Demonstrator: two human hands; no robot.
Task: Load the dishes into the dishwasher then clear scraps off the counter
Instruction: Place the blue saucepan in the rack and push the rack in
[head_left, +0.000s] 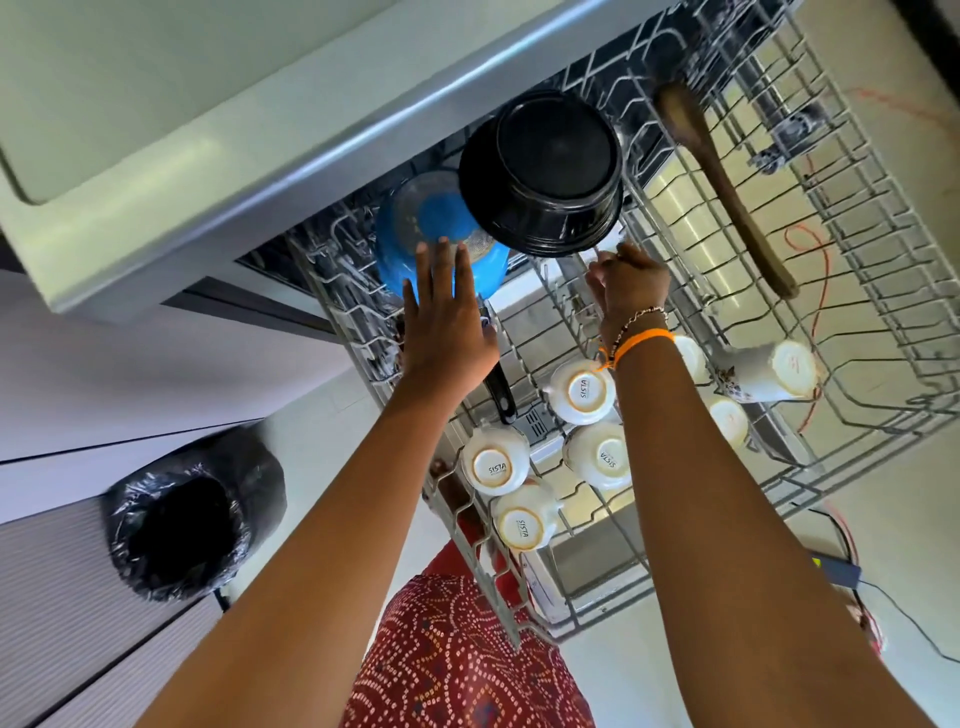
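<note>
Seen from above, a pulled-out dishwasher rack (857, 332) anchors everything. At the rack's far left corner, the left hand (447, 317) lies flat with fingers straight, fingertips touching a blue strainer (410, 228). Right of the strainer, overlapping its edge, an upturned black pot (545, 171) sits at the rack's back. Just in front of the pot's near rim, the right hand (631, 283) is curled on something thin; what it pinches cannot be told. White cups (582, 391) stand upside down at the rack's near side, their bases reading "SISTA". A wooden spoon (722, 187) lies front-to-back at the rack's right.
</note>
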